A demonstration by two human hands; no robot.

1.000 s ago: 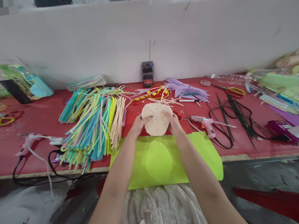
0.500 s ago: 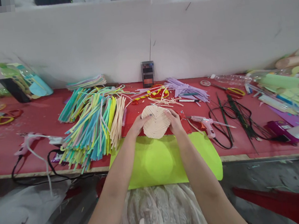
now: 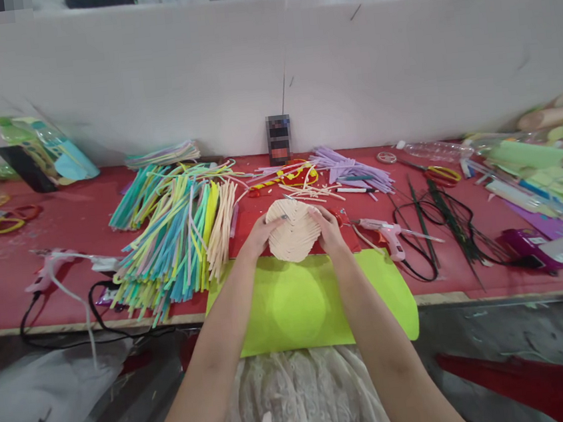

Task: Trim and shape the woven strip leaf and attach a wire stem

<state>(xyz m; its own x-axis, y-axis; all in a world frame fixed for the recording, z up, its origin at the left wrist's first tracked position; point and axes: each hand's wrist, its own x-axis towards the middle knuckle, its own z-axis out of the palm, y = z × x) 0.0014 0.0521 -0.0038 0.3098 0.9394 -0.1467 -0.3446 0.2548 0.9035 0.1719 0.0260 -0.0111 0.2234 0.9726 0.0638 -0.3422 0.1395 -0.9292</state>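
Note:
A round, cream-coloured disc made of glued strips (image 3: 294, 232) is held between both my hands above the red table (image 3: 76, 226). My left hand (image 3: 260, 235) grips its left edge with the thumb on top. My right hand (image 3: 328, 227) grips its right edge. Just below the disc, a bright green sheet (image 3: 311, 302) hangs over the table's front edge. A big heap of coloured strips (image 3: 178, 232) lies to the left of my left hand.
A pink glue gun (image 3: 389, 232) lies right of my right hand, with black wires (image 3: 434, 228) and yellow-handled scissors (image 3: 441, 172) beyond. A second glue gun (image 3: 49, 269) with its cable lies at the left. Purple strips (image 3: 352, 170) sit behind. A white partition (image 3: 267, 71) backs the table.
The disc has turned and tilted slightly between my hands and come a little nearer. Both hands keep their grip.

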